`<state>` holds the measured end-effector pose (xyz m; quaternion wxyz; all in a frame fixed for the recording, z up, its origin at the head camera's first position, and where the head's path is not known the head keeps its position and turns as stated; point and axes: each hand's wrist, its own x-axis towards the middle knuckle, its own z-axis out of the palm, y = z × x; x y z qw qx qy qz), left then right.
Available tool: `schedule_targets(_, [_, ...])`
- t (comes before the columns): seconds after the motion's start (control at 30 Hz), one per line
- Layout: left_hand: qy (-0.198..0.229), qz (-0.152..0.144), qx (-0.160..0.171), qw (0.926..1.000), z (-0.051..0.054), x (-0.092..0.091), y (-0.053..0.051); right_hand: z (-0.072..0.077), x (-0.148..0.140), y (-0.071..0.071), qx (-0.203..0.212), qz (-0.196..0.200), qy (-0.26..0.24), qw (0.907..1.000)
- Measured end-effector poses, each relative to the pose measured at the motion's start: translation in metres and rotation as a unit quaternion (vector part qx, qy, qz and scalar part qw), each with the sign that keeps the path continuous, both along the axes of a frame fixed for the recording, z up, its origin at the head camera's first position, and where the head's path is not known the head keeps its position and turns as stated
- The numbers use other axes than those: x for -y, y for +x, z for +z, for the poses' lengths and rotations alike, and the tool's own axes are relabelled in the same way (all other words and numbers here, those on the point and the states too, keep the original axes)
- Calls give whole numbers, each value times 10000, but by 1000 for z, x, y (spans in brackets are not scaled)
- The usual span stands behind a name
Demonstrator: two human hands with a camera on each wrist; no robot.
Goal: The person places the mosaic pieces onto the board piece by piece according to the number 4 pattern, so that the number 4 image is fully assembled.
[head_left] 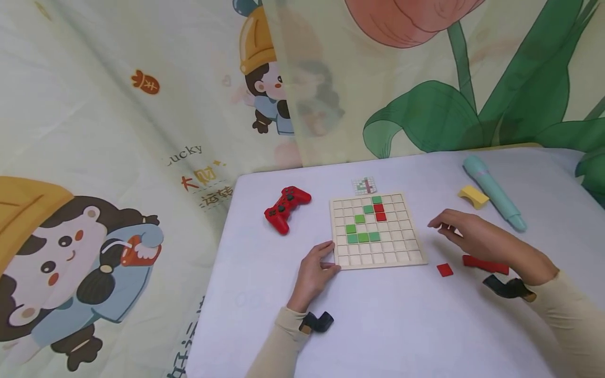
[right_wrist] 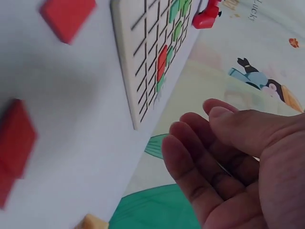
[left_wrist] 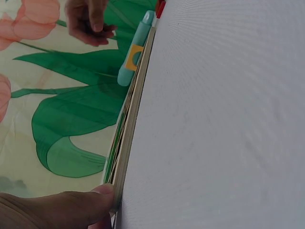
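A pale wooden grid board point(head_left: 392, 244) lies on the white table, with several green tiles point(head_left: 363, 237) and two red tiles point(head_left: 380, 212) in its squares. My left hand point(head_left: 313, 273) holds the board's near left corner, its thumb point(left_wrist: 90, 202) against the edge in the left wrist view. Over the table, right of the board, hovers my right hand point(head_left: 487, 239). Its fingers point(right_wrist: 190, 167) are loosely curled in the right wrist view, and nothing shows between them. Below it lie a loose red tile point(head_left: 445, 270) and a row of red tiles point(head_left: 484, 264), partly hidden by the hand.
Behind the board is a small card with a printed grid pattern point(head_left: 364, 186). A red game controller point(head_left: 287, 209) lies to the left. At the back right are a yellow arch block point(head_left: 473, 197) and a teal microphone-shaped object point(head_left: 493, 193). A printed curtain point(head_left: 321, 142) hangs behind the table.
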<state>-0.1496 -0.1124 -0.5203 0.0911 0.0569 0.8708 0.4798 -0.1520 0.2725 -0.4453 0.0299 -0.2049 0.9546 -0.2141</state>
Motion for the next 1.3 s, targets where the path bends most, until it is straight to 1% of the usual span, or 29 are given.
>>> schedule_targets(0.1, [33, 17, 6, 10000, 0, 4, 0, -7, -4, 17, 278, -31, -113, 9995])
schedule_targets(0.23, [9, 53, -24, 10000, -1, 7, 0, -23, 1, 31, 507, 124, -139, 9985])
schedule_targets(0.33, [5, 66, -12, 10000, -2, 8, 0, -36, 6, 38, 343, 329, 103, 9988])
schedule_targets(0.43, [27, 47, 50, 10000, -2, 7, 0, -47, 8, 43, 253, 380, 316, 9985])
schedule_targets(0.53, [13, 37, 102, 9999, -1, 5, 0, -52, 9, 47, 153, 368, 461, 9981])
schedule_targets(0.67, [12, 62, 136, 9999, 0, 3, 1, -55, 10, 50, -81, 376, 511, 9980])
schedule_targets(0.87, [62, 49, 63, 9999, 0, 2, 1, -56, 9, 53, -549, 469, 495, 9962])
schedule_targets(0.93, [79, 53, 65, 9999, 0, 1, 1, -56, 9, 53, -541, 490, 545, 9958])
schedule_targets(1.1, [77, 76, 49, 9999, 0, 0, 0, -55, 7, 51, -255, 460, 631, 9966])
schedule_targets(1.23, [60, 100, 76, 9999, 1, -1, 0, -55, 7, 50, -261, 435, 415, 9978])
schedule_targets(1.3, [36, 86, 80, 9999, 1, -1, 0, -53, 7, 48, -328, 412, 234, 9983])
